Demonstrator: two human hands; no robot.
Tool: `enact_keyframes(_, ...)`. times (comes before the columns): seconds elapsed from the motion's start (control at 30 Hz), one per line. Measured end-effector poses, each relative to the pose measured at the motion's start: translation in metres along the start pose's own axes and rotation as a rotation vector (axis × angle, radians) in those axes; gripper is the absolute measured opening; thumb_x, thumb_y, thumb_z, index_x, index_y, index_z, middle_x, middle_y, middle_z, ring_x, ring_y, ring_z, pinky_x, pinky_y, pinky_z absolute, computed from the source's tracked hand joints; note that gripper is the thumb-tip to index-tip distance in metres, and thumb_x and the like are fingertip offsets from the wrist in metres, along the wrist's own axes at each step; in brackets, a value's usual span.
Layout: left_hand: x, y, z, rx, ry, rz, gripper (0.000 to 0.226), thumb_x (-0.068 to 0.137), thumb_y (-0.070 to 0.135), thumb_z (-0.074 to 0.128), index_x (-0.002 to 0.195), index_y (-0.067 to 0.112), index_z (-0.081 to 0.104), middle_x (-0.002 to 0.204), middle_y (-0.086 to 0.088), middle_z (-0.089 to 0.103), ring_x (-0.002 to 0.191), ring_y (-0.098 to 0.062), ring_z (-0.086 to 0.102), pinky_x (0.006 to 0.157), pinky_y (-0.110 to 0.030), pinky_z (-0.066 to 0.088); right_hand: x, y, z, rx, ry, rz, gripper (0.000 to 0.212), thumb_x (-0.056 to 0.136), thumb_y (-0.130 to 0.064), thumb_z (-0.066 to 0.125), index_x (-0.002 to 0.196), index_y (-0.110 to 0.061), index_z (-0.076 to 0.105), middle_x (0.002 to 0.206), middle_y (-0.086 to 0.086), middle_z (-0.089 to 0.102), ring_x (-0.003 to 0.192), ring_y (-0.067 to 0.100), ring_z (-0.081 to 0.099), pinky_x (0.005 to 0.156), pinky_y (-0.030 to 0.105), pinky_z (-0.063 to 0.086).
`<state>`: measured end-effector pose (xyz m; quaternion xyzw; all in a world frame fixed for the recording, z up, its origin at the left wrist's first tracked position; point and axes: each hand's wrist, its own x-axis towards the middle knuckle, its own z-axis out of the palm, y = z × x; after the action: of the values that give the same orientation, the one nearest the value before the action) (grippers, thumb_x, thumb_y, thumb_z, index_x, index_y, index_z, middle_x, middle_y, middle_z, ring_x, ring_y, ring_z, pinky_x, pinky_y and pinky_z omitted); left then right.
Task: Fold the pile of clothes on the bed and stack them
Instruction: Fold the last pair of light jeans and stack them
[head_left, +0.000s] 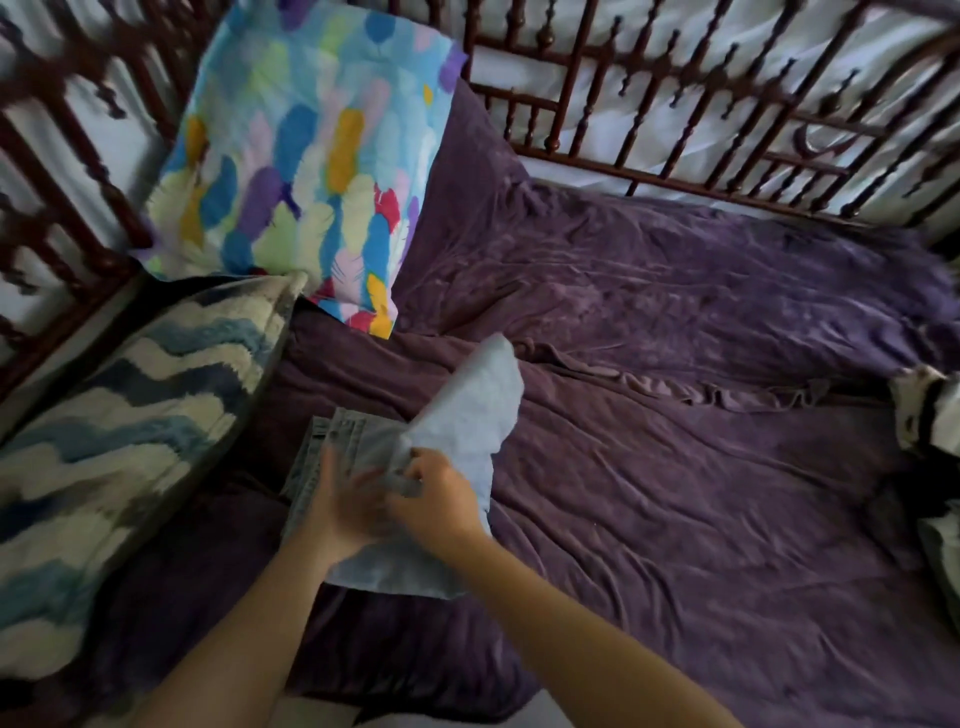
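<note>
Pale blue garment (467, 415) lifted, lower centre!
Your right hand (435, 486) pinched it in its grip over the folded denim (332, 441) on the bed (675, 467); left hand (343, 501) blurred, grip unclear.

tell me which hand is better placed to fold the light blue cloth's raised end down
Probably the right. The right hand grips the light blue cloth at its bunched edge, below the raised end. The left hand is blurred, lying over the folded denim, better for steadying it.
</note>
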<state>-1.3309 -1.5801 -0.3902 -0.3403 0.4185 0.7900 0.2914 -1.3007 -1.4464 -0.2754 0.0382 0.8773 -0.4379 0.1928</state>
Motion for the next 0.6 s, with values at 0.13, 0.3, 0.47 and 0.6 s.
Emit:
enact_keyframes(0.13,-0.027,0.029,0.002,0.172,0.086,0.039,0.062,0.087,0.06,0.045,0.107,0.005,0.065,0.097,-0.018,0.068,0.091,-0.031,0.062,0.082,-0.042,0.047,-0.013,0.001,0.039,-0.047,-0.376,-0.05,0.034,0.089,-0.01,0.059,0.121,0.001,0.057,0.126,0.016,0.054,0.111,0.026,0.054,0.084,0.024,0.04)
enact_keyframes(0.3,-0.015,0.004,-0.028,0.929,0.326,0.156,0.059,0.067,0.008,0.062,0.124,-0.001,0.054,0.115,-0.02,0.061,0.103,-0.034,0.059,0.09,-0.044,0.05,-0.017,0.049,0.051,-0.154,-0.285,0.064,0.049,0.093,-0.017,0.053,0.141,-0.017,0.04,0.143,0.006,0.041,0.129,0.02,0.042,0.097,0.017,0.033)
enact_keyframes(0.47,-0.028,0.025,-0.018,0.833,0.369,0.451,0.052,0.091,-0.008,0.041,0.14,0.007,0.04,0.141,-0.013,0.044,0.127,-0.029,0.043,0.092,-0.029,0.038,-0.022,0.085,0.038,-0.495,-0.24,0.024,0.057,0.093,-0.025,0.048,0.146,-0.026,0.026,0.152,-0.003,0.022,0.139,0.022,0.022,0.111,0.036,0.028)
enact_keyframes(0.6,-0.032,0.044,-0.034,1.0,0.491,0.553,0.053,0.094,0.004,0.047,0.144,0.014,0.034,0.143,-0.014,0.042,0.125,-0.033,0.044,0.089,-0.035,0.04,-0.025,0.1,0.041,-0.654,-0.355,0.019,0.067,0.092,-0.025,0.047,0.149,-0.035,0.012,0.157,-0.004,0.006,0.143,0.023,0.01,0.112,0.045,0.022)
